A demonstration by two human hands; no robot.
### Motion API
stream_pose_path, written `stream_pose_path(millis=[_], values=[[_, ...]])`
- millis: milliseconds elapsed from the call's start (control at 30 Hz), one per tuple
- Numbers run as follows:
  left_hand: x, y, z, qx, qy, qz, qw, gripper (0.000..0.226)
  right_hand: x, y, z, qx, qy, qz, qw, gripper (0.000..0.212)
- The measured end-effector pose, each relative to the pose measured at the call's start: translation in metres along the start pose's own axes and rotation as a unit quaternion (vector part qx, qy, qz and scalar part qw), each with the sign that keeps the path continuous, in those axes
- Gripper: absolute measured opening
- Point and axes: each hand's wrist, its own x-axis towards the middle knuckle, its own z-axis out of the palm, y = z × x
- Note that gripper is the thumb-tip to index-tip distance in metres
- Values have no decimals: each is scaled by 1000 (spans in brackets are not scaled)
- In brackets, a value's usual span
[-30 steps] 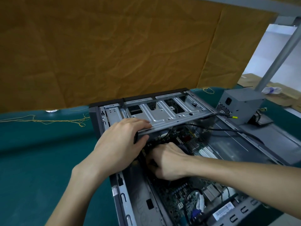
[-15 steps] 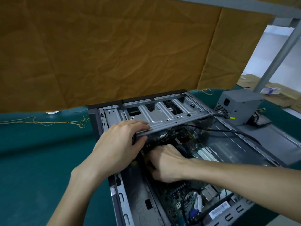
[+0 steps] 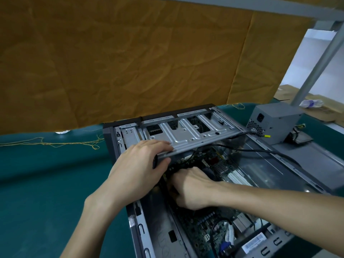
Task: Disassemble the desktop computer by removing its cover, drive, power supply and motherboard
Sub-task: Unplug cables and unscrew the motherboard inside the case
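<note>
A teal counter (image 3: 37, 183) carries tangled yellow string (image 3: 55, 143) at far left; crumpled brown paper (image 3: 130, 62) hangs behind; a plastic bottle (image 3: 310, 103) lies far right.

Your computer case (image 3: 149, 228) lay open on the surface (image 3: 46, 183), the drive cage (image 3: 186, 135) at its far end, the motherboard (image 3: 201, 226) inside, the power supply (image 3: 275, 121) behind-right.

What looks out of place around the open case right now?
The power supply sits outside the case on the removed side panel, its black cable trailing back inside. The drive cage is tilted up, gripped by the left hand; the right hand reaches beneath. No visible damage.
</note>
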Motion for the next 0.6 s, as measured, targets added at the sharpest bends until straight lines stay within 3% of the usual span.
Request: stream_pose_path(millis=[133, 233, 600], values=[[0, 0, 0, -3, -3, -2, 1000, 34, 1, 2, -2, 7, -32, -15, 999, 15], [1, -1, 0, 0, -1, 0, 1000, 33, 2, 2, -1, 6, -4, -2, 1000, 16], [0, -2, 1, -5, -1, 2, 1000, 32, 4, 2, 0, 23, -36, 4, 999, 19]])
